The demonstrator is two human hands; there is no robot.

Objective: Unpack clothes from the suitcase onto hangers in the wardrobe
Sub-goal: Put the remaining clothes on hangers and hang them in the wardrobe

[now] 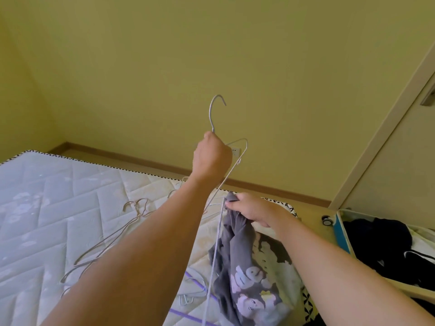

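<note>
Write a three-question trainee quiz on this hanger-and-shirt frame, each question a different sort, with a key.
1. True or false: the left hand grips the raised wire hanger just below its hook.
2. What does the right hand pinch? A) grey printed shirt B) a purple hanger C) the suitcase
3. Fill in: the spare hangers lie on the ____.

Key: 1 true; 2 A; 3 mattress.
</note>
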